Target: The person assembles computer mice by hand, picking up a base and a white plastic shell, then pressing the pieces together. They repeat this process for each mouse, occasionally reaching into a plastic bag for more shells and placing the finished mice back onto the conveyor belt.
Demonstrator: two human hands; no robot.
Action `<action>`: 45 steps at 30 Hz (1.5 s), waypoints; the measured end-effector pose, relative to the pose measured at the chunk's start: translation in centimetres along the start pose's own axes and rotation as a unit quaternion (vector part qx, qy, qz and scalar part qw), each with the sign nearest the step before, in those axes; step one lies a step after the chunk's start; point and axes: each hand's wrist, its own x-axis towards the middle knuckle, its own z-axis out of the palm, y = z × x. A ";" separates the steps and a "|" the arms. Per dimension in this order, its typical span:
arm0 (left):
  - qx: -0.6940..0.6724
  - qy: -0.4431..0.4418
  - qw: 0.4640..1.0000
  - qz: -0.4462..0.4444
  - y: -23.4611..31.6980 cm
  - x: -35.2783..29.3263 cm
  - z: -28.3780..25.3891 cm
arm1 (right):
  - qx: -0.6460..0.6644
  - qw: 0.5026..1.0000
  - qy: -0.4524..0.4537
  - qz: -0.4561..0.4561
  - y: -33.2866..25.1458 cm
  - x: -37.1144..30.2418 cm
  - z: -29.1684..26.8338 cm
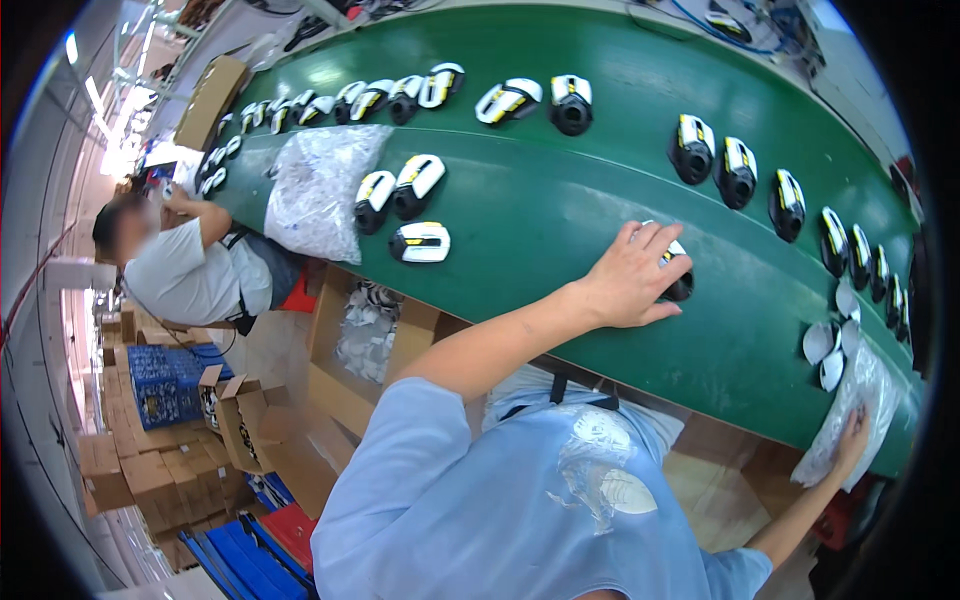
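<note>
My left hand [632, 278] is closed over a black-and-white plastic housing [680, 286] with yellow marks, which rests on the green table [560, 210]. The palm and fingers hide much of it. Off to the right, my right hand [853, 440] grips a clear plastic bag [868, 395] at the table's near edge; its fingers show only in part. Several pale oval covers [820, 342] lie just beyond the bag. Three similar housings stand to the left, among them a near one [420, 242] lying on its side.
More housings [572, 104] line the raised far strip. A large bag of clear wrap [322, 190] lies at the left, near a seated co-worker [200, 270]. An open carton [365, 335] sits below the table edge; stacked cartons [160, 470] and blue bins [240, 560] fill the lower left.
</note>
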 end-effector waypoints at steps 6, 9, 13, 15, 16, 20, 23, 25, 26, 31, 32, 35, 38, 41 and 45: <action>-0.019 -0.002 1.000 -0.023 -1.4 -0.5 1.2 | -0.177 0.974 -0.141 0.026 0.2 2.5 -1.9; -0.030 0.007 0.999 -0.027 -1.3 -0.4 2.0 | -0.141 0.990 0.002 0.027 0.1 0.6 -4.1; -0.059 -0.020 0.998 -0.033 -1.5 0.1 1.4 | -0.137 0.965 0.152 0.165 -2.7 -2.5 -9.0; -0.079 0.013 0.994 -0.070 -2.0 -1.1 -0.1 | 0.001 0.972 0.212 0.097 -12.4 -2.0 -6.0; -0.072 0.030 0.995 -0.069 -1.8 -1.5 -0.5 | 0.073 0.968 0.226 0.083 -18.6 -2.6 -5.0; -0.041 0.056 0.996 -0.056 -1.3 -2.9 0.3 | 0.394 0.916 0.072 -0.020 -39.6 -10.3 6.0; -0.063 0.057 0.996 -0.036 -0.8 -3.2 0.7 | 0.381 0.890 -0.113 -0.224 -52.5 -11.9 9.3; -0.075 0.040 0.996 -0.027 -1.1 -3.1 1.4 | 0.386 0.863 -0.185 -0.268 -53.7 -10.5 12.7; -0.105 0.047 0.993 -0.001 -1.3 -3.2 1.3 | 0.388 0.862 -0.186 -0.268 -53.9 -10.0 14.0; -0.149 0.091 0.982 0.066 -1.3 -3.7 1.2 | 0.313 0.852 -0.186 -0.378 -54.2 -8.2 16.7; -0.150 0.092 0.982 0.065 -1.4 -3.7 1.2 | 0.312 0.851 -0.187 -0.378 -54.2 -8.3 16.8; -0.120 0.074 0.987 0.077 -1.5 -3.5 1.1 | 0.340 0.855 -0.175 -0.351 -54.3 -8.9 16.9; -0.127 0.079 0.987 0.059 -1.1 -2.9 0.9 | 0.356 0.879 -0.062 -0.310 -54.5 -10.2 15.9; -0.119 0.086 0.987 0.057 0.2 -2.8 0.5 | 0.343 0.885 -0.066 -0.308 -54.1 -11.9 14.7; -0.155 0.081 0.984 -0.015 2.0 -2.7 -0.5 | 0.318 0.895 -0.026 -0.312 -54.5 -12.8 14.9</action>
